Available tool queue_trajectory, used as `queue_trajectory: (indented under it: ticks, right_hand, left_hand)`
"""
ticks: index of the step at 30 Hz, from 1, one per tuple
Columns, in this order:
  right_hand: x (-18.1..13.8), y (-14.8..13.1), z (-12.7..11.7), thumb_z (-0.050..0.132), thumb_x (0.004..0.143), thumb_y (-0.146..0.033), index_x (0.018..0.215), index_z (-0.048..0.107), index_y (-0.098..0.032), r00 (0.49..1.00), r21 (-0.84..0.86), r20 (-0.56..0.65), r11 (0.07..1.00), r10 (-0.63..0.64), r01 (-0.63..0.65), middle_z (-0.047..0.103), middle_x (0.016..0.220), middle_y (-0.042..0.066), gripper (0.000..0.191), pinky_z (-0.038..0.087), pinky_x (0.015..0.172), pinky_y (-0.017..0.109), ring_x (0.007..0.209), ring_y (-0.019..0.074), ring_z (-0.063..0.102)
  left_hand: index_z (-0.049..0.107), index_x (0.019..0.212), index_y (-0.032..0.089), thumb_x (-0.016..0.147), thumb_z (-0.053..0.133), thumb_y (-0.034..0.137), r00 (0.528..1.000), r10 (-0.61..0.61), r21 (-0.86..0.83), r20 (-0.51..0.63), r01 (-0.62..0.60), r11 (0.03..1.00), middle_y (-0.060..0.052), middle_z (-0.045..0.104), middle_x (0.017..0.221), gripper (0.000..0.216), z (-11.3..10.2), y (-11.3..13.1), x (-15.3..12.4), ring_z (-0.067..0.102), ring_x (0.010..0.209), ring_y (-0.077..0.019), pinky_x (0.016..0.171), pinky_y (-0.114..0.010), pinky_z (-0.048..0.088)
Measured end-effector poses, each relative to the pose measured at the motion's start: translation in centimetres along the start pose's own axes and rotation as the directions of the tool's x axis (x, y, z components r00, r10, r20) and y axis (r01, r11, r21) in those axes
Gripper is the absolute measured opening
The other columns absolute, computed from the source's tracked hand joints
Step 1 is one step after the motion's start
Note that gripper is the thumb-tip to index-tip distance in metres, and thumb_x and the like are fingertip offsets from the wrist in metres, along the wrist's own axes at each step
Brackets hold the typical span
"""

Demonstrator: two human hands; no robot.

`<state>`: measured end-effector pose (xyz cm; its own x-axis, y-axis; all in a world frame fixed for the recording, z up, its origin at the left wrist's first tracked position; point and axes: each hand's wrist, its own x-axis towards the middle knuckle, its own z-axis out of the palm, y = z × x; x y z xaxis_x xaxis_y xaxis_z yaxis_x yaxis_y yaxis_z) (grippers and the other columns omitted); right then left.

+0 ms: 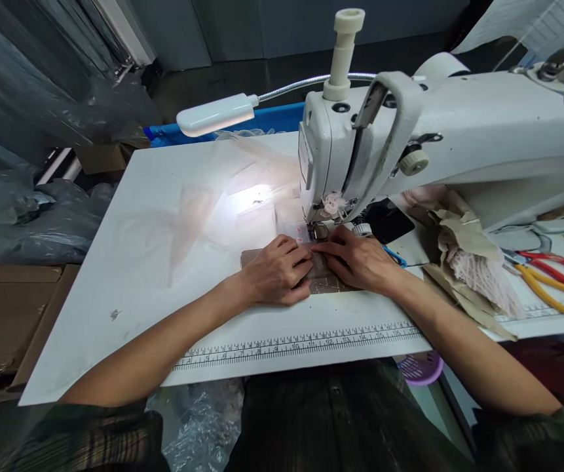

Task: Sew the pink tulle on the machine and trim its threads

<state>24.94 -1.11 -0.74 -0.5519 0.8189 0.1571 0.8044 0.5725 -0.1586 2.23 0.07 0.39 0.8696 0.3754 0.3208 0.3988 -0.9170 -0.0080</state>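
Sheer pale pink fabric (196,213) spreads over the white table behind and left of the needle area of a sewing machine (328,151). My left hand (282,272) rests just in front of the presser foot (319,231), fingers curled and closed on the fabric's edge. On the right, my right hand (360,259) has its index finger and thumb bent onto the same edge, almost touching the left fingertips. A flat brownish piece (328,284) lies under both hands; its kind is unclear. The fingers partly hide the fabric between them.
A lit lamp (217,115) reaches over the table. A printed ruler (291,346) runs along the front edge. To the right lie red- and yellow-handled scissors (551,282), brown paper scraps (468,229) and a black flat object (390,221). Cardboard boxes (11,314) stand left.
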Motion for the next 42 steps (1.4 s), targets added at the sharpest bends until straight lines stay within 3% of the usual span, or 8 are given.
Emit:
queue_trajectory:
  ticks: [19,29,33,38,42]
  right_hand:
    - [-0.2,-0.5,-0.6,0.045,0.097,-0.026,0.131,0.064,-0.022,1.000,0.022,-0.008,1.000,0.005,-0.004,0.063,0.113,0.014,0.039,0.046,0.064,0.029,0.080,0.0207,0.064]
    - [0.2,-0.8,-0.5,0.043,0.098,-0.032,0.135,0.060,-0.023,0.999,-0.059,0.019,0.997,0.046,-0.045,0.065,0.113,0.016,0.042,0.044,0.056,0.030,0.079,0.0249,0.065]
    - [0.1,-0.6,-0.9,0.046,0.096,-0.029,0.132,0.063,-0.023,0.996,0.110,0.011,0.990,0.083,-0.084,0.065,0.114,0.015,0.041,0.051,0.063,0.032,0.081,0.0235,0.067]
    - [-0.1,0.7,-2.3,0.046,0.094,-0.026,0.122,0.068,-0.021,0.995,0.414,-0.051,0.908,0.089,-0.060,0.067,0.114,0.010,0.035,0.053,0.089,0.036,0.102,0.0240,0.065]
    - [0.2,1.9,-3.1,0.045,0.096,-0.032,0.105,0.071,-0.020,0.993,0.508,0.042,0.854,0.107,-0.114,0.070,0.095,0.007,0.030,0.054,0.080,0.035,0.088,0.0227,0.066]
  left_hand:
    - [0.064,0.116,0.007,0.092,0.048,0.040,0.992,-0.073,0.027,0.103,0.070,0.997,-0.016,0.063,0.120,0.044,-0.4,-1.3,0.2,0.058,0.098,-0.0279,0.093,-0.045,0.043]
    - [0.061,0.122,0.008,0.093,0.047,0.043,0.987,-0.112,-0.015,0.113,0.114,0.993,-0.017,0.060,0.126,0.047,0.0,-2.3,0.1,0.058,0.106,-0.0288,0.096,-0.046,0.042]
    - [0.059,0.124,0.009,0.093,0.047,0.045,0.986,-0.119,-0.025,0.113,0.122,0.992,-0.018,0.059,0.127,0.049,0.0,-2.5,0.1,0.056,0.109,-0.0301,0.095,-0.048,0.042]
    - [0.058,0.125,0.010,0.094,0.045,0.048,0.986,-0.120,-0.012,0.115,0.123,0.992,-0.017,0.058,0.128,0.052,0.2,-2.9,0.2,0.056,0.106,-0.0292,0.093,-0.047,0.042]
    - [0.057,0.126,0.008,0.094,0.042,0.052,0.986,-0.118,-0.006,0.121,0.120,0.993,-0.017,0.058,0.127,0.056,0.4,-3.3,0.2,0.055,0.106,-0.0289,0.094,-0.046,0.041]
